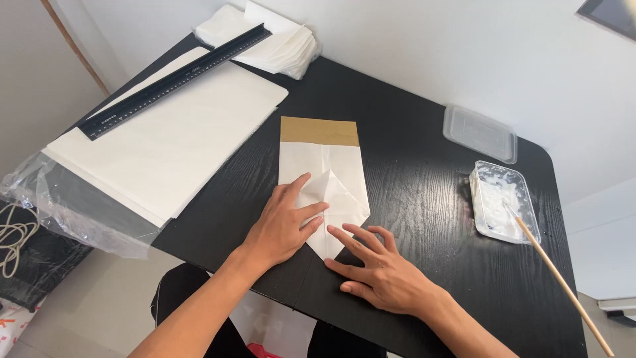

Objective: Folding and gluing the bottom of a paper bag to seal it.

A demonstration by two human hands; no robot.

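At your far left a plastic sheet [73, 205] hangs off the table [424, 199], and on it lies a stack of white paper [165, 132] with a black ruler [175, 79] across its top. Behind that sits a pile of folded sheets [278, 46].

In the middle is the bag [322, 179] you are folding: white paper with a brown strip at its far end. Its near end is already folded into a point, with diagonal creases showing, so the bottom folds look well along; nothing shows paste on them yet, so gluing seems left to do.

Your left hand [285, 225] lies flat on the folded flap, fingers spread and pressing, gripping nothing. Your right hand [381, 272] is also open, fingertips resting on the point's right edge and the table beside it.

To the right stand a clear lid [480, 132] and a tub of white paste [503, 202] with a stick [563, 285] leaning in it.
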